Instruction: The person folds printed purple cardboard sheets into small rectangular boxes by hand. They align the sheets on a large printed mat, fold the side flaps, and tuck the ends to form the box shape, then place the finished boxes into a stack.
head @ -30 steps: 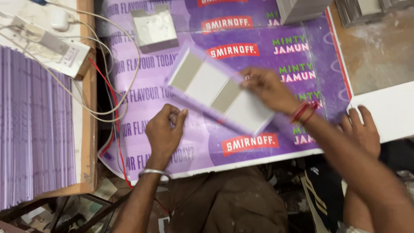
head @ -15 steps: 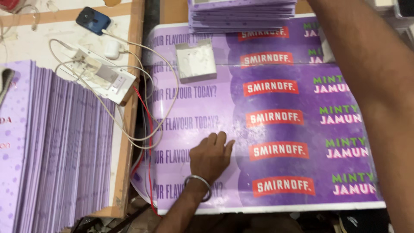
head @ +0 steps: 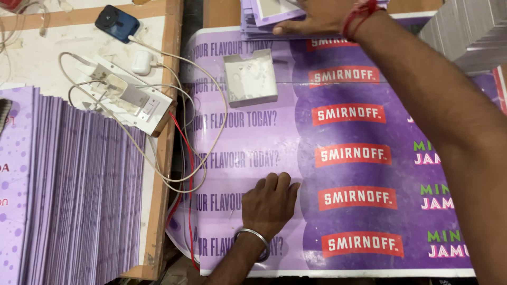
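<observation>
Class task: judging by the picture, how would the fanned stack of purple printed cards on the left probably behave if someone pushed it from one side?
The stack of purple cards already lies fanned, so it would likely slide apart further. Its glossy-looking faces suggest slipperiness, and so many sheets probably feel heavy together.

Our arms are bare and sleeveless in view, with a plain silver metal bangle (head: pixel 252 240) around our left wrist and a band of wound red thread (head: pixel 357 12) around our right wrist.

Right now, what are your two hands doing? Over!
Left hand flat on the purple printed sheet, holding nothing. Right hand reaching onto the card stack at the far edge. White box sits between them.
</observation>
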